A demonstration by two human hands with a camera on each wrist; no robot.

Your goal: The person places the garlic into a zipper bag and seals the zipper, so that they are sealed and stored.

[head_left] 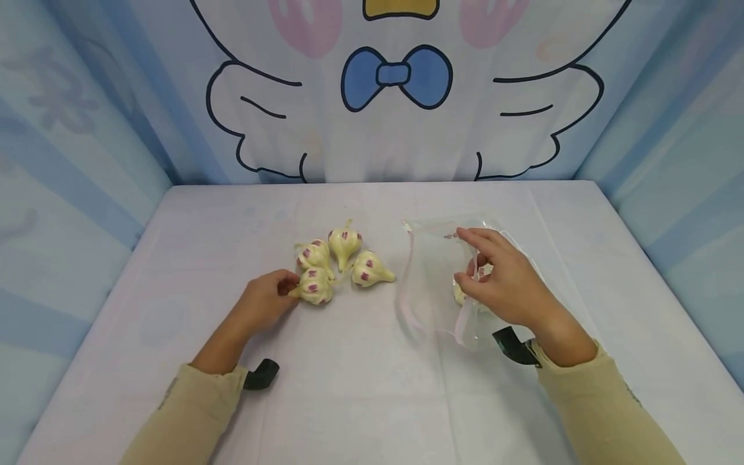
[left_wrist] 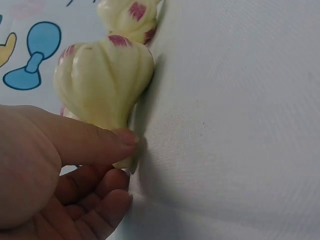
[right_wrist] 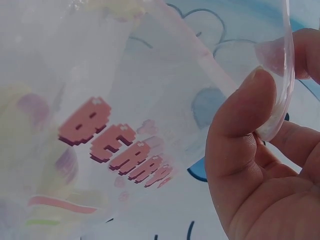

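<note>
My left hand (head_left: 264, 301) pinches the stem of a pale garlic bulb (head_left: 316, 287) with purple patches. In the left wrist view the thumb (left_wrist: 95, 142) lies over that stem, with the bulb (left_wrist: 102, 80) pointing away from the hand. Right of the middle, my right hand (head_left: 507, 281) grips the rim of a clear plastic bag (head_left: 430, 271) with pink edging, its mouth spread apart. Pink lettering (right_wrist: 117, 142) shows on the bag in the right wrist view. Blurred garlic (right_wrist: 30, 120) is visible through its wall; how many bulbs it holds I cannot tell.
Close to the held bulb lie other garlic bulbs: one just behind it (head_left: 314, 254), one at the back (head_left: 345, 240) and one to the right (head_left: 370, 268). They rest on a white-covered table (head_left: 360, 387). Patterned curtains (head_left: 395, 142) stand behind and at both sides.
</note>
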